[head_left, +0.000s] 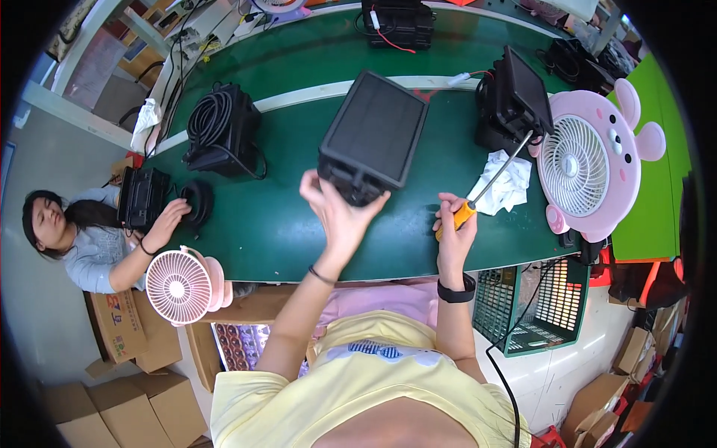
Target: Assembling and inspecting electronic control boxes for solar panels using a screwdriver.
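A black box with a dark flat panel on its top (377, 123) stands tilted toward me on the green bench. My left hand (340, 213) grips its near lower edge, thumb on one side and fingers on the other. In my right hand (454, 231) is a screwdriver (464, 216) with a yellow-orange handle, its long metal shaft pointing up and away to the right. The shaft's tip appears near a second black panelled box (515, 97) at the right; whether they touch I cannot tell. Crumpled white paper (508, 183) lies beneath the shaft.
A pink bear-shaped fan (582, 160) stands at the right, a small pink fan (178, 287) at the left bench edge. A black box with coiled cable (222, 131) sits left of centre. Far left, a co-worker's hand (170, 220) is by black coiled cable. A green crate (530, 306) is below.
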Available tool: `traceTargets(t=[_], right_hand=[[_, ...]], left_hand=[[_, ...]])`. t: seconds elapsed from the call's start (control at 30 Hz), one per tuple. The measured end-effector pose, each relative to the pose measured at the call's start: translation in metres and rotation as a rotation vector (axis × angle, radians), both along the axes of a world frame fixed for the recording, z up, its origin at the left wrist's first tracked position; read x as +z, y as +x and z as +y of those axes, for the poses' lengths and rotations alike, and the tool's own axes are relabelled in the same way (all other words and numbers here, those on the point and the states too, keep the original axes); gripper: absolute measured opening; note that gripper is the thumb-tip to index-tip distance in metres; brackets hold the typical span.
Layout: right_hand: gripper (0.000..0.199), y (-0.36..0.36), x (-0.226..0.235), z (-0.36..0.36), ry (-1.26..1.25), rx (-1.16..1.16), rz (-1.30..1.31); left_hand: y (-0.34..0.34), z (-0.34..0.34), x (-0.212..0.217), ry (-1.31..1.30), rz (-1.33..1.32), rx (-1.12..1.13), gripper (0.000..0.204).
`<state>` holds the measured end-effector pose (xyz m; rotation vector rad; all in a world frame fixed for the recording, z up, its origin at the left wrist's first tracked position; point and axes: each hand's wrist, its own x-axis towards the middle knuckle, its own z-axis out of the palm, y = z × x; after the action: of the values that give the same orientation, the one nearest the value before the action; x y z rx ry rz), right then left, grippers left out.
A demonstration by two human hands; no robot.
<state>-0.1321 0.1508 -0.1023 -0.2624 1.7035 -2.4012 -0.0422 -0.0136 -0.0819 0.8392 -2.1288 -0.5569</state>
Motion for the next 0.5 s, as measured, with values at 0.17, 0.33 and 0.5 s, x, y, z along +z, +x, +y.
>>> traceTargets(t=[0.17, 0.33, 0.5], right_hand=[[0.011, 0.001, 0.001, 0.009, -0.097, -0.024, -0.001], [0.014, -0.005, -0.004, 0.034, -0.096, -0.107, 0.032], [0.015, 0.002, -0.001, 0.033, -0.049, -0.095, 0.053]], left_hand=[[0.07, 0.073, -0.012, 0.061, 0.075, -0.493, 0.063], [0.075, 0.017, 0.021, -0.392, 0.161, -0.683, 0.043], [0.011, -0.048, 0.078, -0.58, 0.007, -0.529, 0.075]])
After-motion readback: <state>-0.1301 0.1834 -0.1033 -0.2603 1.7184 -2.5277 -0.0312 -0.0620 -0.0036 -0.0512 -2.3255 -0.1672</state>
